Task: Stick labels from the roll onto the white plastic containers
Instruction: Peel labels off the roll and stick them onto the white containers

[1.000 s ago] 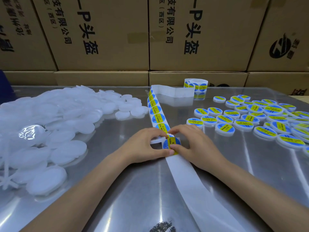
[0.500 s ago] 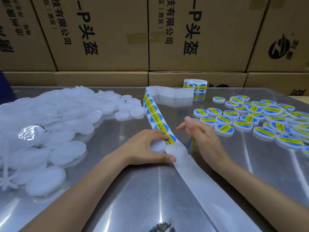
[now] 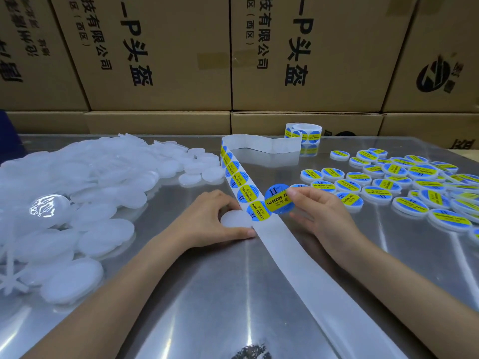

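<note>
— What could you read on the peeled label (image 3: 279,198)?

— "SOLDERING PA…" in black on a yellow band across a blue round, with Chinese characters beneath; the rest sat under the thumb. The right hand (image 3: 320,215) pinched it by its right edge, thumb on top, other fingers loosely curled, and held it up just right of the backing strip (image 3: 290,257).

— And the container?

— One plain white container (image 3: 236,218) lay on the metal table (image 3: 207,307), touching the strip's left edge. The left hand (image 3: 207,218) curled round it, thumb along its near side, fingers over the far side.

— What lay beyond?

— Up the strip ran more labels (image 3: 243,187), same print, sideways. Left of the strip spread a heap of unlabelled containers (image 3: 77,203); right of it, beyond the right hand, labelled containers (image 3: 388,182) crowded close together. The strip curved back to the label roll (image 3: 303,132), standing at the table's far edge. Behind that, cardboard boxes (image 3: 160,53) carried "-P头盔" and "技有限公司 (西区)".
</note>
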The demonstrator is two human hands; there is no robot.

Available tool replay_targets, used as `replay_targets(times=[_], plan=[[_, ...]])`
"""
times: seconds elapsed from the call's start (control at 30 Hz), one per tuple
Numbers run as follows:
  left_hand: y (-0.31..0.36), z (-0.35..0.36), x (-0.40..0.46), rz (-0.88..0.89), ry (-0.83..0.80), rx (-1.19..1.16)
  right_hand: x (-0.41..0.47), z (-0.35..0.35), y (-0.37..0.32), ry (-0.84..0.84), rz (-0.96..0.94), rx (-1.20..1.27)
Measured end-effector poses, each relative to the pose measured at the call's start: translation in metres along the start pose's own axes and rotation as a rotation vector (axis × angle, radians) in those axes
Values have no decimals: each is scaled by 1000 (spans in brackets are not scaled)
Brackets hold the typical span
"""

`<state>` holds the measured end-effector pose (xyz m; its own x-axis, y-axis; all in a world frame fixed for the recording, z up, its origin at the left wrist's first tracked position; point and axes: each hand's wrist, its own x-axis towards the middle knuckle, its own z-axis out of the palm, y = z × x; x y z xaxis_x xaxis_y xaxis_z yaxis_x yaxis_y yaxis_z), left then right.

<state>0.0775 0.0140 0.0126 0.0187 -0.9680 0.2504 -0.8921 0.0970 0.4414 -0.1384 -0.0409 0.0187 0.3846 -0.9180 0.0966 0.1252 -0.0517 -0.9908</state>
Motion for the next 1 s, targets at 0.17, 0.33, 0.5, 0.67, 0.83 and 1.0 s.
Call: replay_targets(times=[0.17, 0.33, 0.5, 0.67, 0.83, 1.0], plan=[[14, 3, -1, 181, 152, -105, 1, 1, 0, -45, 67, 87], [33, 9, -1, 316, 244, -142, -2, 2, -1, -108, 94, 121], [40, 13, -2, 330, 277, -173, -3, 2, -2, -134, 125, 103], [43, 13, -2, 323, 283, -177, -2, 3, -2, -104, 139, 47], [45, 13, -3, 335, 290, -186, -1, 3, -1, -84, 136, 26], [46, 14, -4, 333, 306, -203, -3, 5, -1, -77, 116, 59]])
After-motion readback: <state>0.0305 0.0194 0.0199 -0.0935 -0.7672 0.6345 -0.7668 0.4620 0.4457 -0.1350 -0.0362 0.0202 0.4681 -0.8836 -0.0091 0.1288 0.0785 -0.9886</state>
